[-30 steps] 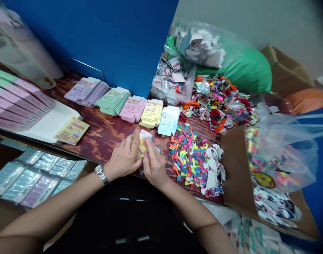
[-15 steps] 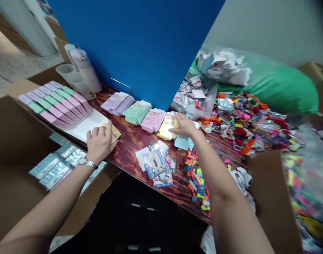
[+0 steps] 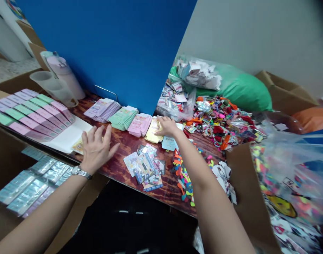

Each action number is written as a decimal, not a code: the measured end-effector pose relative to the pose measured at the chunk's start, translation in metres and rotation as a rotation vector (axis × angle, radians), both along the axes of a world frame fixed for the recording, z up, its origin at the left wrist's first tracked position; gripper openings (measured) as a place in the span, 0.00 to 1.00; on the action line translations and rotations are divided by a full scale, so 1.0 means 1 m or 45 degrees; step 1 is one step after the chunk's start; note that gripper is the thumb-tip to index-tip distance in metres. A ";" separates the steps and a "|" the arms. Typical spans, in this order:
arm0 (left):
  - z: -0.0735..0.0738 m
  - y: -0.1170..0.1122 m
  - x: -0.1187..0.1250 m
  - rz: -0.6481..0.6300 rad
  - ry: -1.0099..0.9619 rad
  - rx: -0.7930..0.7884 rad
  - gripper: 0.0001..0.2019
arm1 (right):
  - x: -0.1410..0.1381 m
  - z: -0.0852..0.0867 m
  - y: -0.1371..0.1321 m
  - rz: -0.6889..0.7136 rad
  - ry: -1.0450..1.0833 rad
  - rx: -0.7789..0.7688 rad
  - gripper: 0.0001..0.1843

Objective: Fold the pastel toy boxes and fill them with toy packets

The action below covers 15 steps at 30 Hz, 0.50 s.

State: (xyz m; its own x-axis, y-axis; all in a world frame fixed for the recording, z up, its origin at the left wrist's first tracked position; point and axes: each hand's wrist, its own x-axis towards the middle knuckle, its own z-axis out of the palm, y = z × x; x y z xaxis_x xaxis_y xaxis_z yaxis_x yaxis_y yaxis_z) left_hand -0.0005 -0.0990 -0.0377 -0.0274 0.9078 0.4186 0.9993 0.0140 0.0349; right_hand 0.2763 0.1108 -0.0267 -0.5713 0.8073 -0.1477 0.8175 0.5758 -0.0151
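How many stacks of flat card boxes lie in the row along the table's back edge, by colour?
Lilac stack: 1
Green stack: 1
Pink stack: 1
Yellow stack: 1, touched by the right hand
Pale blue stack: 1
Total: 5

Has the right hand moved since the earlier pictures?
Yes: the right hand has moved forward, away from the table's near edge, and now rests at the yellow box stack.

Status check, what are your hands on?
Left hand open, near yellow packet. Right hand on yellow flat boxes. Loose cards spread between them.
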 end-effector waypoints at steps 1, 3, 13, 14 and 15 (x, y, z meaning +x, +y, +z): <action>0.002 0.001 0.007 -0.043 -0.019 0.032 0.37 | -0.002 0.003 -0.001 -0.002 0.017 0.043 0.51; 0.006 0.003 0.021 -0.161 -0.095 0.085 0.36 | -0.004 0.012 -0.007 -0.023 0.055 0.140 0.39; 0.021 0.014 0.118 -0.461 -0.735 0.052 0.54 | 0.000 0.060 -0.120 0.091 0.783 0.675 0.12; 0.019 0.015 0.125 -0.444 -0.727 0.057 0.56 | -0.002 0.060 -0.133 0.076 0.856 0.649 0.12; 0.017 0.016 0.130 -0.423 -0.712 0.067 0.57 | -0.004 0.060 -0.144 0.060 0.921 0.615 0.11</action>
State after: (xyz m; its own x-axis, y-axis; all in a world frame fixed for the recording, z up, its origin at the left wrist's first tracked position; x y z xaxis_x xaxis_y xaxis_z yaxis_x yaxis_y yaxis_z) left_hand 0.1292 -0.0831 -0.0209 0.0246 0.8840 0.4669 0.7811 -0.3084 0.5429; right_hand 0.2722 -0.0332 0.0332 -0.4270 0.6615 0.6166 0.6770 0.6858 -0.2669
